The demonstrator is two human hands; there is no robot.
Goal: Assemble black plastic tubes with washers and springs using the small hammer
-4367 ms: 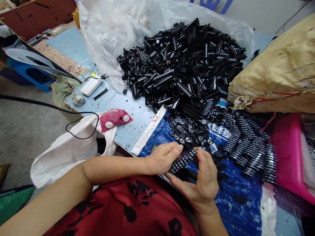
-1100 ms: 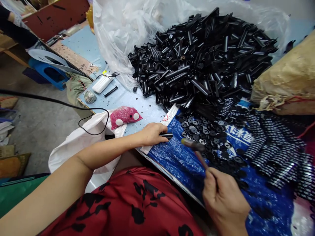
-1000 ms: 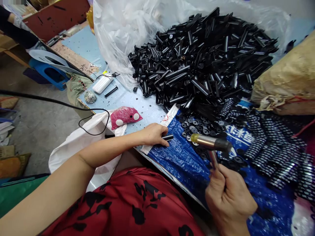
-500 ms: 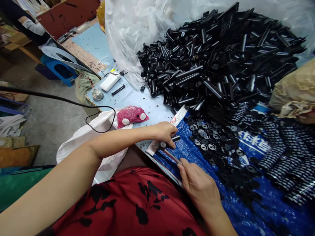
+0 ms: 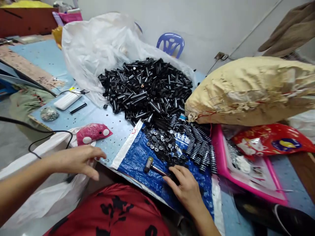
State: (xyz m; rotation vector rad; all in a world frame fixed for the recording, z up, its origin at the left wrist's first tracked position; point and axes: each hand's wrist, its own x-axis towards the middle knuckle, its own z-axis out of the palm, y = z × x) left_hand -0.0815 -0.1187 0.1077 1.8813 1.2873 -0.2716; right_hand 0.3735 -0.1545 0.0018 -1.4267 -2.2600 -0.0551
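My right hand (image 5: 186, 187) lies on the blue woven sheet (image 5: 137, 157) with its fingers over the handle of a small hammer (image 5: 149, 164), whose head rests flat on the sheet. My left hand (image 5: 79, 160) hovers over the table's near edge above a white bag (image 5: 36, 186), fingers apart and holding nothing. Just beyond the hammer lie several black round caps (image 5: 159, 144) and a cluster of black-and-white patterned tubes (image 5: 200, 149). A large heap of plain black tubes (image 5: 147, 87) spills from a clear plastic bag (image 5: 98, 49).
A tan sack (image 5: 248, 88) lies at the right above a pink tray (image 5: 220, 157) and a red foil bag (image 5: 268, 139). A pink mesh pouch (image 5: 92, 132), a white power bank (image 5: 66, 100) and a black cable (image 5: 36, 131) are at the left. A blue chair (image 5: 171, 42) stands behind.
My left hand has let go of the black tube and drawn back left to the table edge. My right hand has laid the hammer down on the sheet. The view has tilted up.
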